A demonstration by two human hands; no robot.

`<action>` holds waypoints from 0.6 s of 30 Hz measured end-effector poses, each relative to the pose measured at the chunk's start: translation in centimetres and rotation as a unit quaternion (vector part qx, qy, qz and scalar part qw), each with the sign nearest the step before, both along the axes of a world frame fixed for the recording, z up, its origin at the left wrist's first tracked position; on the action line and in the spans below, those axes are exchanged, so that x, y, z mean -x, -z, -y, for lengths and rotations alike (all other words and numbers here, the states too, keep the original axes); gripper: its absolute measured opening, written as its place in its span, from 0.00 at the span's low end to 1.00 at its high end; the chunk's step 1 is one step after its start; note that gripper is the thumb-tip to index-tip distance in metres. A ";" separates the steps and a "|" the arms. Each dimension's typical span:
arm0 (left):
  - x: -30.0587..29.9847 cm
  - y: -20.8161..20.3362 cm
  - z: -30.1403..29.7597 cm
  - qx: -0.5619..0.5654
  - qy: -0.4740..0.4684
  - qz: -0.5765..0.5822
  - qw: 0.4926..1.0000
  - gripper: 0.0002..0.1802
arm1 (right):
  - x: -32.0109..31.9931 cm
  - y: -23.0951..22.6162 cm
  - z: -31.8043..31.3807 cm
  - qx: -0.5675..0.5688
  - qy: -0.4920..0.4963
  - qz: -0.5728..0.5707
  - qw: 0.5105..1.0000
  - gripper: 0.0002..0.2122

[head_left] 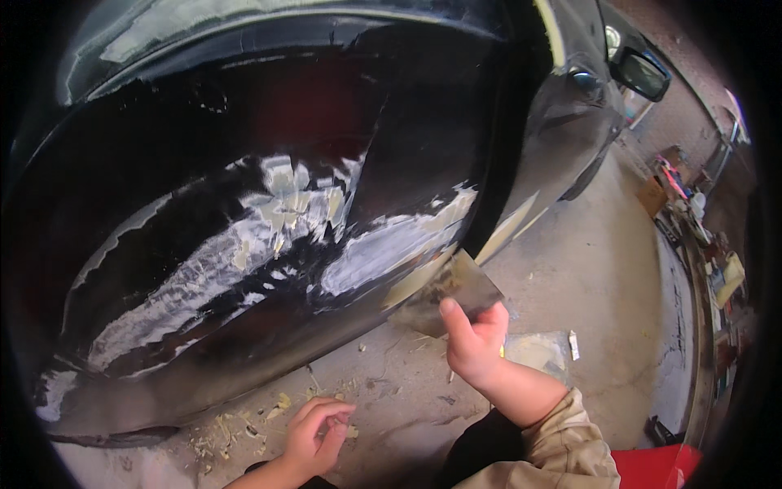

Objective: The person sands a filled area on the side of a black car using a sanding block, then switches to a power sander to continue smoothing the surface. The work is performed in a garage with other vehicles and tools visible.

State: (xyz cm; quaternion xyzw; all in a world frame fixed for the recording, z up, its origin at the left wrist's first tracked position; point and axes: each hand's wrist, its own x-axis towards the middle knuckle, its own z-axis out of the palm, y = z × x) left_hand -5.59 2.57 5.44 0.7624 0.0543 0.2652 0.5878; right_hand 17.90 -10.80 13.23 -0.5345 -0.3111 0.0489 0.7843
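A black car body side (244,90) fills the upper left, with pale grey-white and yellowish filler patches (204,261) spread across its lower part. My right hand (476,342) grips a thin, flat, rectangular filler spreader (456,285) between thumb and fingers. The spreader's far edge lies at the car's lower edge, beside the right-hand filler patch (399,240); whether it touches the panel I cannot tell. My left hand (318,436) hangs loosely curled below the sill, thumb apart from the fingers, with nothing visible in it.
Yellowish scraps (236,432) litter the concrete floor (586,269) under the car. A flat sheet with pale paste (538,354) lies beyond my right wrist. Cluttered boxes and bottles (676,191) line the right wall. A side mirror (643,75) sticks out at upper right; something red (652,464) is at lower right.
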 end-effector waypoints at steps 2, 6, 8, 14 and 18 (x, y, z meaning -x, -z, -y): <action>0.1 -0.3 -0.3 -0.002 0.012 -0.021 1.000 0.12 | -0.7 0.0 -0.7 0.016 0.033 -0.037 0.999 0.13; -0.1 -0.6 -0.3 -0.001 0.004 -0.030 1.000 0.09 | -1.3 0.2 -1.4 0.033 0.072 -0.089 0.993 0.12; -0.3 -0.5 -0.3 -0.022 0.009 -0.014 1.000 0.09 | -1.3 0.3 -2.0 -0.001 0.084 -0.087 0.993 0.12; -1.1 0.2 -0.9 -0.046 -0.025 -0.026 0.998 0.07 | -1.5 0.2 -3.6 -0.035 0.121 -0.126 0.984 0.12; -1.8 0.5 -0.9 -0.070 -0.062 -0.017 0.995 0.06 | -2.0 0.5 -3.9 -0.041 0.147 -0.108 0.982 0.13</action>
